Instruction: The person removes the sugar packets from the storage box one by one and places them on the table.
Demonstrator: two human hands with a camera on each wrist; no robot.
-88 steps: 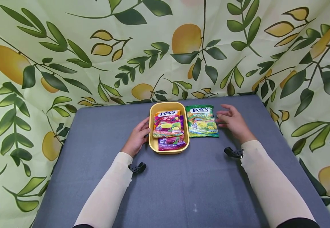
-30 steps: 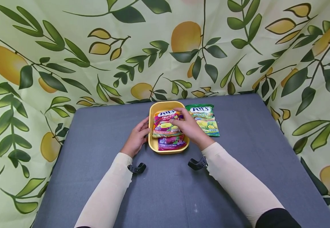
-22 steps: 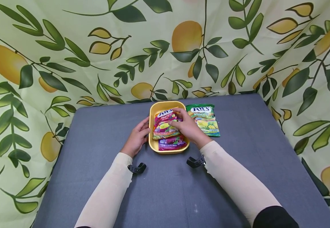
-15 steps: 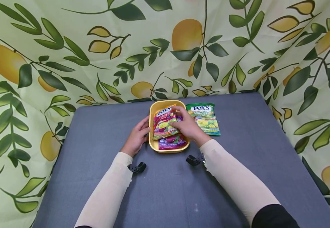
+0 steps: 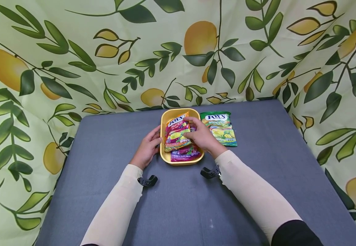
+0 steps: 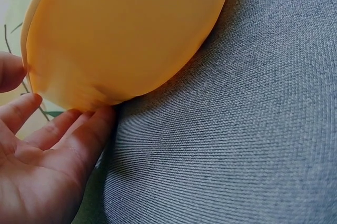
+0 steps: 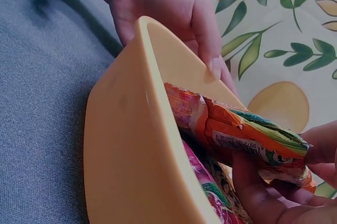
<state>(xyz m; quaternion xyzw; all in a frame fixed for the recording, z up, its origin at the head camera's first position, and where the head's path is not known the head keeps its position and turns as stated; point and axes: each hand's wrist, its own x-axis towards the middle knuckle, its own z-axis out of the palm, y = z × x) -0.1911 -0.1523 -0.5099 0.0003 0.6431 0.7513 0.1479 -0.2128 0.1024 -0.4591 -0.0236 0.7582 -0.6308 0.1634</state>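
Note:
In the head view a yellow tub [image 5: 181,163] stands near the table's back edge. My right hand [image 5: 203,136] reaches into it and pinches a red-orange FOX'S Fruits candy bag [image 5: 176,131] by its right side. That bag lies turned, its top leaning right; the right wrist view shows its orange edge [image 7: 226,129] between thumb and fingers, raised toward the rim. A purple candy bag [image 5: 184,154] lies beneath it, partly covered. My left hand [image 5: 147,148] rests its fairly straight fingers against the tub's left wall, also seen from below in the left wrist view.
A green FOX'S Spring Tea candy bag [image 5: 222,131] lies flat on the grey table [image 5: 178,205], right beside the tub. Behind the table hangs a cloth [image 5: 153,30] printed with leaves and fruit. Black bands [image 5: 148,181] circle both wrists.
My right hand came from the right of the green bag into the tub and took hold of the Fruits bag. That bag has turned anticlockwise. My left hand stays put.

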